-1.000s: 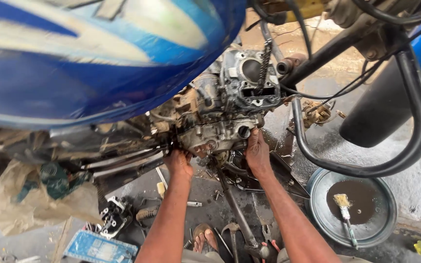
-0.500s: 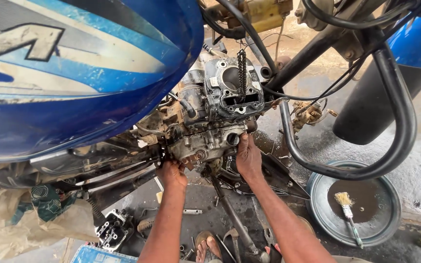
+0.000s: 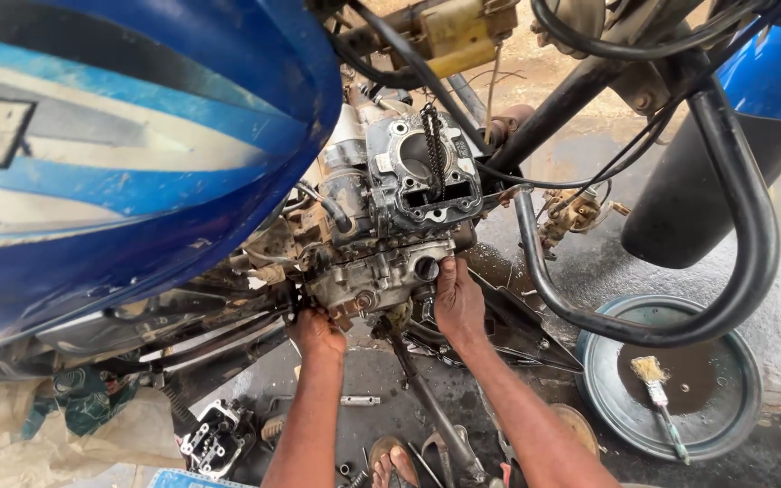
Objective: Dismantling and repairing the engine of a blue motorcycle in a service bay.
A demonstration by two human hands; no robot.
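While my left hand (image 3: 316, 332) clutches the lower left corner of the grimy grey metal engine block (image 3: 381, 271) under the blue fuel tank (image 3: 119, 136), and my right hand (image 3: 458, 303) grips its lower right edge, I fear oily fingers slipping and the loose dark timing chain (image 3: 431, 149) dropping inside.

Both hands (image 3: 316, 333) have slid leftward along the engine (image 3: 381, 271)

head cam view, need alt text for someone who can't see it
Two bare hands, left hand and right hand, grip the underside of a stripped motorcycle engine beneath a blue fuel tank. A round pan holding a brush sits on the ground to the right.
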